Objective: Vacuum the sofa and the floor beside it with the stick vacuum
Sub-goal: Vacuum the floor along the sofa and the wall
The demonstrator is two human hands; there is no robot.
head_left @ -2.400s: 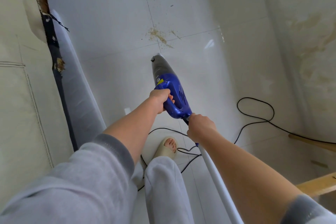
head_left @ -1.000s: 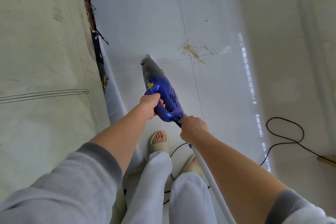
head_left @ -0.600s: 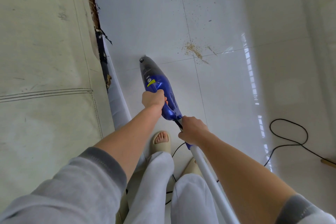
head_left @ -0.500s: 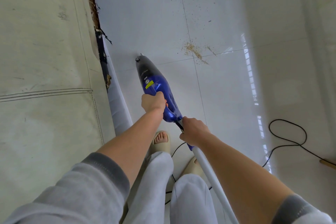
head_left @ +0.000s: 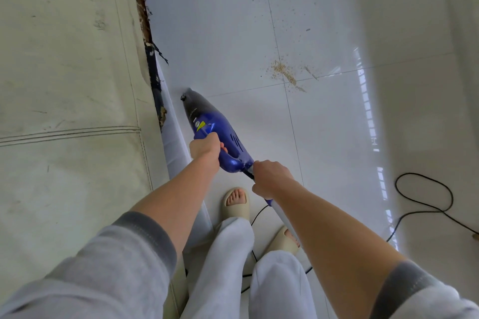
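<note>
The blue and dark grey stick vacuum (head_left: 207,122) points down and away from me, its dark tip close to the sofa's lower edge on the white tiled floor (head_left: 233,21). My left hand (head_left: 206,146) grips the blue handle loop. My right hand (head_left: 270,176) grips the white pole (head_left: 281,215) just behind the body. The cream leather sofa (head_left: 64,85) fills the left side, its front edge torn and frayed (head_left: 146,23). A patch of tan crumbs (head_left: 283,74) lies on the floor to the right of the tip.
A black power cord (head_left: 425,197) loops over the floor at the right and runs between my feet. My feet in beige slippers (head_left: 237,204) stand beside the sofa. A cream wall rises along the right edge.
The vacuum tip has swung left, away from the crumbs and toward the sofa's base. Both hands keep their grips. My view has turned to take in more of the sofa.
</note>
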